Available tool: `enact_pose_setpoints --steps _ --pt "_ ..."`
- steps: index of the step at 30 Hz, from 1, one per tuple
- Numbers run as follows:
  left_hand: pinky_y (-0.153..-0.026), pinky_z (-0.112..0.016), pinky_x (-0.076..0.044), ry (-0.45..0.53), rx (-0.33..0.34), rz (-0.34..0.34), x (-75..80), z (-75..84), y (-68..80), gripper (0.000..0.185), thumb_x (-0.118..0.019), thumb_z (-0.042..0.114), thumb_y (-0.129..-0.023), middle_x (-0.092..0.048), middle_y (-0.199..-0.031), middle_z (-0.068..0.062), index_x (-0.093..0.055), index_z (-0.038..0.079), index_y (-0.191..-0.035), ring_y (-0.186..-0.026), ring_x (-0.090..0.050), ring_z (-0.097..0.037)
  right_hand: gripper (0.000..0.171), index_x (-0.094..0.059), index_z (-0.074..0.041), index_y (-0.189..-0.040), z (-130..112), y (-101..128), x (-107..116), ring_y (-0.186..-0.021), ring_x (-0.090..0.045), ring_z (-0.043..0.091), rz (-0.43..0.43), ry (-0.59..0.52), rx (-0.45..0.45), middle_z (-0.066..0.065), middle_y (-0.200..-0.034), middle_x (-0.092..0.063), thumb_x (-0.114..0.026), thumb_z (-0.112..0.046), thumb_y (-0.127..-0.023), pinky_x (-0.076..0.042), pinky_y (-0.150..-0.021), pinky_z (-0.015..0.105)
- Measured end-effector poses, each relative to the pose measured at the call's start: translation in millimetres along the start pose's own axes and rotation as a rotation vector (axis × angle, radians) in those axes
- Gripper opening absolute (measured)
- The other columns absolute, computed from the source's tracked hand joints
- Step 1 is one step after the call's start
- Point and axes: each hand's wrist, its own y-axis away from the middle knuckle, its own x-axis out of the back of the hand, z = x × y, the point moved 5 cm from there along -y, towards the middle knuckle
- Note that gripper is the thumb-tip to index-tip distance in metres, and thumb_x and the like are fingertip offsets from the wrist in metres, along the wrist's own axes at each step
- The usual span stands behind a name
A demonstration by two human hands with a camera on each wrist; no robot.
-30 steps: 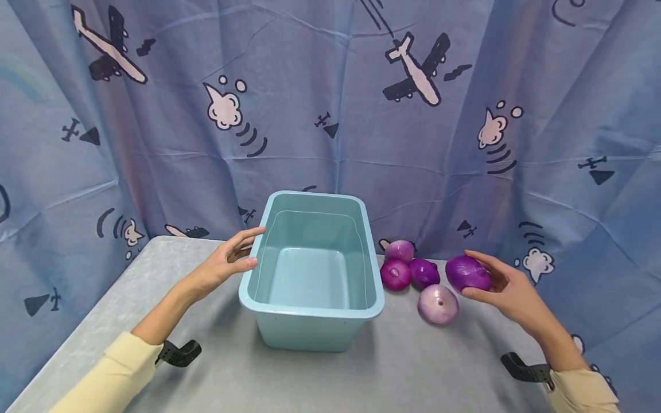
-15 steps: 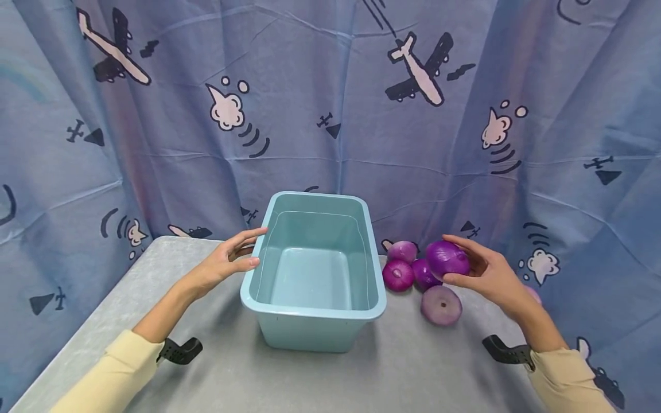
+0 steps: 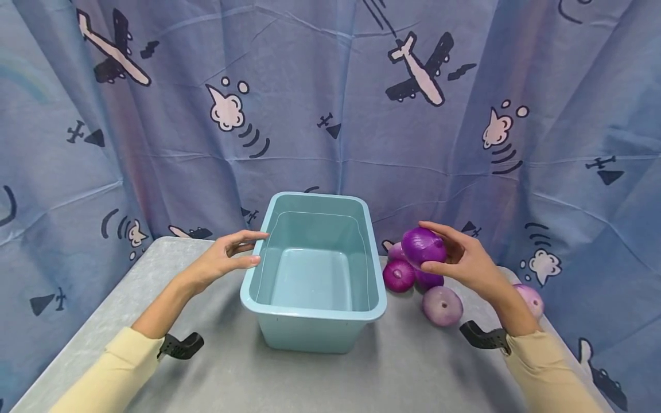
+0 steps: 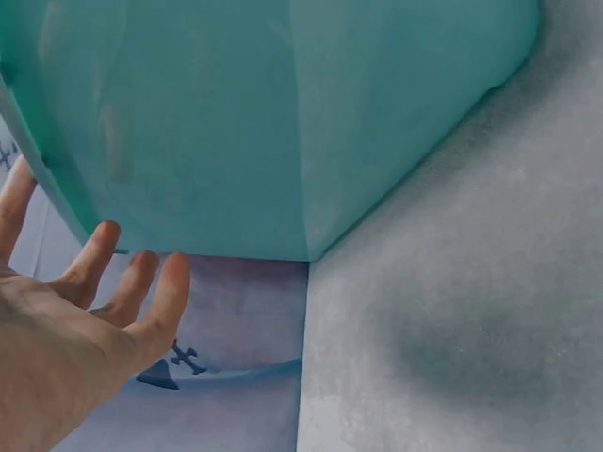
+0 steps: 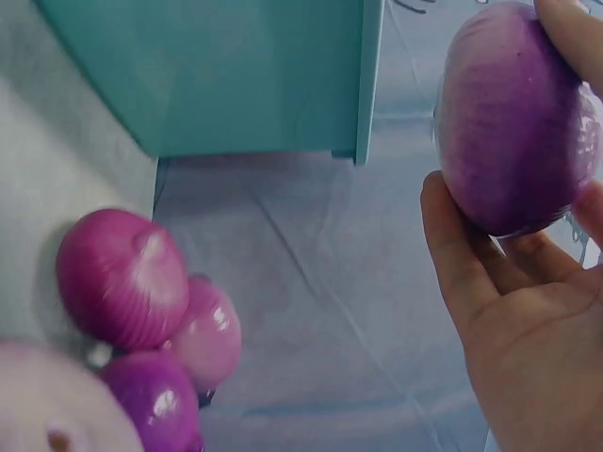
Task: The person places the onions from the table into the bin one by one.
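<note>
Cream sleeves (image 3: 108,373): we are seeing them at the near edge, one on each arm, a black wrist piece (image 3: 483,334) sitting just beyond the right cuff.
Gray table (image 3: 289,384): it is bearing the bin and the loose onions.
Light blue bin (image 3: 310,332): it is standing upright at the middle, and we are looking down into it.
Pale onion (image 3: 442,306): it is lying right of the bin, nearer than the cluster.
Pink onion (image 3: 531,301): it is resting at the table's right edge.
Left hand (image 3: 222,261): its fingers are extending loosely, tips meeting the bin's left rim; how firmly they are pressing, we cannot tell.
Right hand (image 3: 467,261): it is gripping the held onion between thumb and fingers.
Held onion (image 3: 423,246): glossy and purple, it is hanging above the table right of the bin, partly covering the cluster in our head view.
Onion cluster: right of the bin, we are counting a magenta onion (image 3: 399,276), a dark purple onion (image 3: 430,280) and, farther back, a mauve onion (image 3: 395,252).
Blue curtain (image 3: 289,115): it is hanging across the far side, showing printed airplanes.
</note>
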Motion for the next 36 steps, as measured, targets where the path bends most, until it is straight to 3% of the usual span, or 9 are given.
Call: enact_pose_setpoints --steps 9,20,36 --pt "-0.108 -0.053 -0.037 0.033 0.021 0.027 -0.4 -0.5 -1.1 0.054 -0.076 0.021 -0.093 -0.049 -0.149 -0.005 -0.058 0.014 -0.144 -0.137 -0.043 -0.031 0.074 -0.048 -0.009 -0.151 -12.8 -17.3 -18.8 -0.114 -0.062 0.024 -0.027 -0.093 0.067 0.014 -0.142 -0.052 -0.078 0.003 -0.085 -0.055 -0.088 0.033" --pt "-0.105 -0.051 -0.041 0.025 0.028 0.032 -2.8 -0.5 0.9 0.054 -0.075 0.023 -0.095 -0.050 -0.148 -0.009 -0.058 0.015 -0.145 -0.131 -0.051 -0.031 0.077 -0.052 -0.012 -0.149 -28.0 -39.1 -54.1 -0.117 -0.059 0.034 -0.122 -0.187 0.083 0.015 -0.137 -0.057 -0.085 0.000 -0.080 -0.053 -0.093 0.039" --pt "-0.106 -0.051 -0.040 0.019 0.039 0.038 -2.6 -2.9 0.4 0.056 -0.075 0.025 -0.095 -0.050 -0.148 -0.007 -0.057 0.016 -0.146 -0.135 -0.047 -0.029 0.078 -0.051 -0.012 -0.150 -40.4 -50.7 -79.0 -0.124 -0.057 0.032 -0.225 -0.186 0.147 0.010 -0.144 -0.054 -0.086 -0.003 -0.081 -0.051 -0.097 0.043"
